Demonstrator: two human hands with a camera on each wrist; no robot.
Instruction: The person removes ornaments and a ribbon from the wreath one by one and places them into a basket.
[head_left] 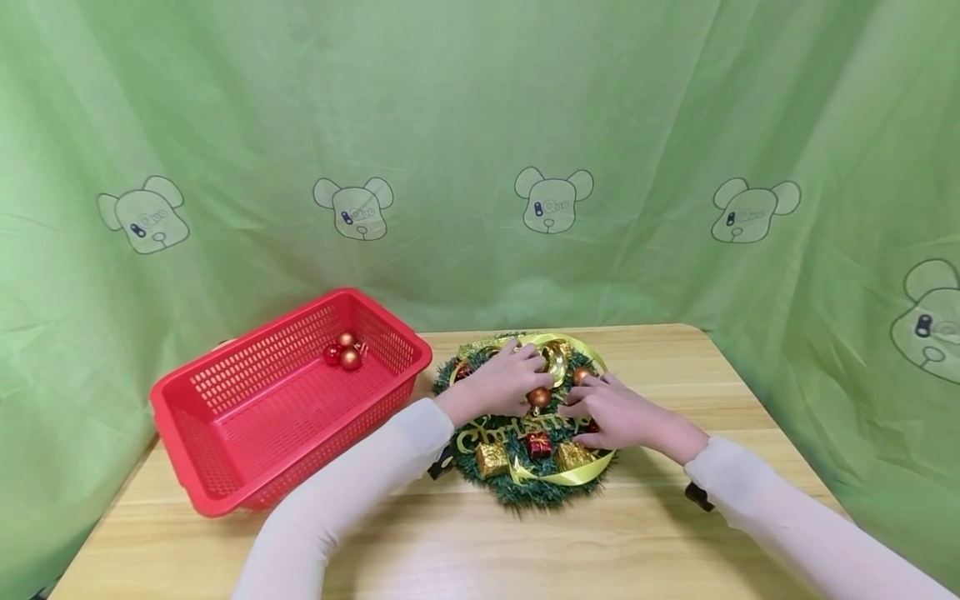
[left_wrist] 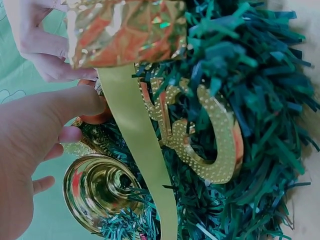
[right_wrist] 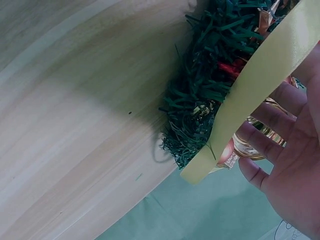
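Observation:
A green tinsel Christmas wreath (head_left: 536, 493) lies on the table, dressed with yellow ribbon (head_left: 581, 477), gold "Christmas" lettering (head_left: 474, 435) and small foil gift boxes (head_left: 492, 459). Over its middle, my left hand (head_left: 506, 379) pinches a copper ball ornament (head_left: 538, 397) between thumb and fingers. The left wrist view has the thumb across that ball (left_wrist: 95, 119), above a gold bell (left_wrist: 97, 192). My right hand (head_left: 618, 414) rests on the wreath's right side, fingers extended beside the ball. Those fingers (right_wrist: 270, 122) reach behind the ribbon in the right wrist view. Another copper ball (head_left: 581, 376) sits above them.
A red plastic basket (head_left: 300, 467) stands on the left of the wooden table (head_left: 667, 542), with red and copper balls (head_left: 350, 358) in its far corner. Green curtain (head_left: 465, 108) with bear-head drawings surrounds the table's back and sides.

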